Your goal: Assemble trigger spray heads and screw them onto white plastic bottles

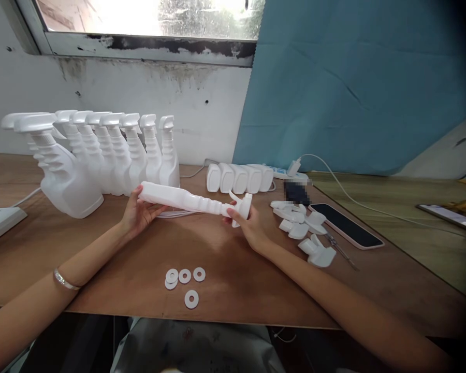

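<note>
Gripping both ends, the person held a white bottle [182, 199] sideways above the table [233, 282], its base toward the left and its neck toward the right, tipped slightly downward in the view. The left hand [134, 213] had the base, its thumb against the end and its fingers partly spread beneath. At the opposite end of the bottle, the right hand [248, 223] had its fingers closed around a spray head [244, 206], the thumb near the collar; the head met the neck, though how tightly it was fixed could not be told. Nearer the person than the bottle, five washers [185, 281] lay flat, two of them overlapping. Beyond the bottle to the left stood a row of finished bottles [118, 160], all upright with heads on. Beyond it to the right, lying bottles [239, 179] sat side by side with their ends facing the person. Right of the bottle were loose heads [295, 229], mostly piled together with one nearer the person, and farther right of it lay a thin metal tool [339, 249] and a phone [347, 226].
</note>
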{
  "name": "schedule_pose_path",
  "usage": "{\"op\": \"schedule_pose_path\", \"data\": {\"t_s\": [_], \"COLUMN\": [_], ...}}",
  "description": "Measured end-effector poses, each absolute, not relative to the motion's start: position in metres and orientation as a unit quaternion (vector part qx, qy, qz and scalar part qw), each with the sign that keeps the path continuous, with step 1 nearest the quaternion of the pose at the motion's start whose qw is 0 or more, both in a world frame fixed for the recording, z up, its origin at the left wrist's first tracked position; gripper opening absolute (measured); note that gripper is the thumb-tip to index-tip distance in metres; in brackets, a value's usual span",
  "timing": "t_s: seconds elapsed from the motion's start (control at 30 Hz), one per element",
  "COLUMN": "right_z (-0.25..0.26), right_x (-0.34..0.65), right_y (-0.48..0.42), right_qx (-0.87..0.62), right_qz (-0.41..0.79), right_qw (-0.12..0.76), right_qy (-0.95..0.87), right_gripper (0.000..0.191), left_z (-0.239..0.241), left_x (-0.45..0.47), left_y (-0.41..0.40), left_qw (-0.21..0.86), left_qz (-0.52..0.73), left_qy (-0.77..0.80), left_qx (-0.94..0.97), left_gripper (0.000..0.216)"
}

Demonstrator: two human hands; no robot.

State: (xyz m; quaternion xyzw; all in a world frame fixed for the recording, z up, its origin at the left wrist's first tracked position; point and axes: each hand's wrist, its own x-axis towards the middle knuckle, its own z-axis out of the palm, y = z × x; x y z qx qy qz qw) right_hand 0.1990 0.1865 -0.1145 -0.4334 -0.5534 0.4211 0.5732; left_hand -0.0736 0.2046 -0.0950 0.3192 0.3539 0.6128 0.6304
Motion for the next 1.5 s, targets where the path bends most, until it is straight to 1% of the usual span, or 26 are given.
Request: {"op": "schedule_pose_path", "data": {"t_s": [0.13,0.23,0.33,0.47,0.53,0.73,0.87,1.0,1.07,1.2,1.3,1.5], "right_z": [-0.115,-0.116,-0.118,-0.117,-0.116,-0.115,-0.115,-0.115,-0.116,-0.117,-0.118,-0.117], "right_x": [0.198,0.198,0.198,0.197,0.196,0.2,0.2,0.197,0.197,0.199,0.201,0.2], "right_y": [0.185,0.186,0.187,0.187,0.187,0.187,0.188,0.187,0.189,0.193,0.196,0.193], "right_qx": [-0.419,-0.381,-0.381,-0.427,-0.425,-0.376,-0.425,-0.43,-0.43,-0.45,-0.45,-0.447], "right_qz": [0.444,0.46,0.444,0.442,0.454,0.464,0.45,0.447,0.445,0.448,0.455,0.462], "right_qw": [0.575,0.591,0.597,0.592,0.589,0.579,0.577,0.579,0.588,0.593,0.59,0.574], "right_qy": [-0.545,-0.542,-0.549,-0.521,-0.515,-0.555,-0.533,-0.529,-0.521,-0.495,-0.493,-0.508], "right_gripper": [0.036,0.043,0.052,0.045,0.043,0.054,0.047,0.038,0.038,0.039,0.037,0.034], "left_z": [-0.094,-0.094,-0.093,-0.093,-0.094,-0.098,-0.097,-0.093,-0.09,-0.085,-0.081,-0.083], "left_x": [-0.073,-0.073,-0.072,-0.072,-0.072,-0.076,-0.075,-0.076,-0.077,-0.082,-0.083,-0.084], "left_y": [0.203,0.203,0.203,0.202,0.203,0.205,0.205,0.202,0.2,0.197,0.196,0.199], "left_qw": [0.635,0.626,0.621,0.627,0.631,0.634,0.639,0.647,0.659,0.692,0.703,0.649], "left_qz": [0.603,0.609,0.609,0.601,0.601,0.608,0.604,0.586,0.568,0.506,0.487,0.509], "left_qy": [0.349,0.357,0.364,0.356,0.347,0.338,0.328,0.326,0.324,0.329,0.332,0.38], "left_qx": [0.333,0.333,0.334,0.345,0.348,0.337,0.345,0.362,0.372,0.395,0.397,0.419], "left_gripper": [0.04,0.038,0.039,0.039,0.037,0.036,0.035,0.034,0.034,0.046,0.043,0.043]}}
